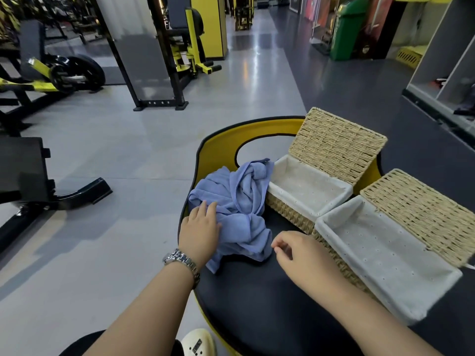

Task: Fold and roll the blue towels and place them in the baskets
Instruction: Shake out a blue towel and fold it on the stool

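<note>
Left hand (199, 227) lies flat on crumpled blue towels (236, 201); right hand (295, 253) beside them, loosely curled, holds nothing. Risk: tangled towels drag together off black pad (257, 304). Baskets (308, 191) open just beyond.

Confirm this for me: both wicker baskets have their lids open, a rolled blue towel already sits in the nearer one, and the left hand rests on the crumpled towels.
One thing is wrong: the nearer basket holds no towel; the head view shows only its white liner. Both lids are open, and the left hand rests on the crumpled towels.
</note>
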{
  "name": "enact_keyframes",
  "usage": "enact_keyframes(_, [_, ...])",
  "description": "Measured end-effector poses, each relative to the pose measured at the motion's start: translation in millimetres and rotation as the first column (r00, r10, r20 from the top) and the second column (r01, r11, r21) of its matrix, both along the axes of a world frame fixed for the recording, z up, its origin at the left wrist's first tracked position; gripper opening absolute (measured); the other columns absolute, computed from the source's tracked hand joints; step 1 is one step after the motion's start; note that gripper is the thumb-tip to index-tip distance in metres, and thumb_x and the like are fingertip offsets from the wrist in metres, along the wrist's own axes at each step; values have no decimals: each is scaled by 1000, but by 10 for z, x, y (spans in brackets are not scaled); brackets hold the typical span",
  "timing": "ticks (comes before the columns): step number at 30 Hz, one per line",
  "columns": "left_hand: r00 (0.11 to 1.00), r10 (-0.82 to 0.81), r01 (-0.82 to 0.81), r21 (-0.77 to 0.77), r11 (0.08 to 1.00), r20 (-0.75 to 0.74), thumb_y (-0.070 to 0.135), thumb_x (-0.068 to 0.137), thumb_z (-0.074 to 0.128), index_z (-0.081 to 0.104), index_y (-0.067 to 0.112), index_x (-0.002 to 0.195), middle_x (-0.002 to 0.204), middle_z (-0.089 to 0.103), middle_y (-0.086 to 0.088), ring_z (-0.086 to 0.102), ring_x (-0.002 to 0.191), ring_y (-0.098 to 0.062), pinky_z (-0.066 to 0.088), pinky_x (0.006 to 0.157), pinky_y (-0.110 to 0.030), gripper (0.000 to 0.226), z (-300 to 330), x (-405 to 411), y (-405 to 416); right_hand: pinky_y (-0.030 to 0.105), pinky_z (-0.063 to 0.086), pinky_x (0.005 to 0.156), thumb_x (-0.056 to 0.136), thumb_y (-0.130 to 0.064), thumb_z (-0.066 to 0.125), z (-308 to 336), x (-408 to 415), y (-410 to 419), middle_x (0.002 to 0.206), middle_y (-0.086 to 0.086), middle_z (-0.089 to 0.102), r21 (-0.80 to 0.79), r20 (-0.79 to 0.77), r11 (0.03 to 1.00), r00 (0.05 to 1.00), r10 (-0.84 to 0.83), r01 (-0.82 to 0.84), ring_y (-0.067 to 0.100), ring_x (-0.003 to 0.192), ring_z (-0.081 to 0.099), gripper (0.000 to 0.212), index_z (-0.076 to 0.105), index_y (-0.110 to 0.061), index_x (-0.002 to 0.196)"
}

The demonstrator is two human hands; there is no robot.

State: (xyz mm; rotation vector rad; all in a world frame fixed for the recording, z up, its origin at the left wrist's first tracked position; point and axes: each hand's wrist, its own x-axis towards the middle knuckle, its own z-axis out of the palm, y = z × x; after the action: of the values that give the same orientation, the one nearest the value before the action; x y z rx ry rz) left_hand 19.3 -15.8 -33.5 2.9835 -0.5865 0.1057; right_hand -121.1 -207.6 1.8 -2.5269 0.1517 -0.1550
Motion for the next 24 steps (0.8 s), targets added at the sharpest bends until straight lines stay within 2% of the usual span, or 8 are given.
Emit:
enact_keyframes(2, [999,25,-23,64,998,-31,34,98,38,32,16,141,137,51,-5,50,121,-25,38,95,-37,47,-13,81,-27,29,48,71,86,-21,55,-9,4,15,82,-10,60,-18,8,1000,1000,23,-23,7,76,56,7,61,-23,84])
enact_keyframes(7, [997,22,-10,175,985,-70,44,88,52,57,17,103,110,62,-7,56,103,-31,40,82,-36,32,65,30,-88,27,46,72,85,-20,58,-45,11,-9,80,-11,59,-77,13,996,999,52,-51,9,77,56,6,63,-22,83])
enact_keyframes(11, [992,-129,129,-52,990,10,36,88,52,47,17,85,89,61,-10,58,86,-32,37,64,-34,20,244,5,-150,23,43,76,84,-20,61,-64,28,-19,85,-15,60,-50,39,998,998,42,-40,8,83,58,13,66,-22,95])
enact_keyframes(15, [955,-287,296,-285,912,74,20,88,53,37,16,79,63,51,-5,51,57,-28,25,47,-34,18,511,-155,-281,21,37,103,84,-29,66,3,30,10,129,-9,57,-9,146,999,989,-30,31,11,120,50,53,47,-24,133])
enact_keyframes(18, [905,-399,426,-326,844,149,26,89,43,37,22,77,65,44,5,47,57,-21,38,48,-39,13,645,-366,-359,15,14,110,79,-32,73,132,29,31,149,-10,33,-49,287,996,956,-55,73,2,135,26,85,22,-24,147])
enact_keyframes(20, [853,-482,522,-330,787,200,33,88,36,33,30,79,70,42,10,46,61,-16,44,52,-43,10,691,-470,-401,27,23,112,79,-27,74,218,35,5,153,-4,28,-15,301,999,953,-31,37,7,138,25,95,10,-28,149])
enact_keyframes(22, [821,-536,569,-342,748,195,33,90,36,47,30,92,89,50,9,52,74,-15,48,58,-39,11,683,-510,-438,30,37,98,76,-15,74,271,30,-44,128,-1,53,22,349,999,936,-51,46,8,118,42,83,28,-26,144])
enact_keyframes(24, [829,-533,555,-349,755,167,24,91,42,56,28,110,112,50,5,55,87,-15,49,65,-32,23,648,-505,-453,28,46,80,77,-4,68,327,16,-94,101,-4,61,73,356,996,932,-70,47,14,97,55,52,53,-24,122])
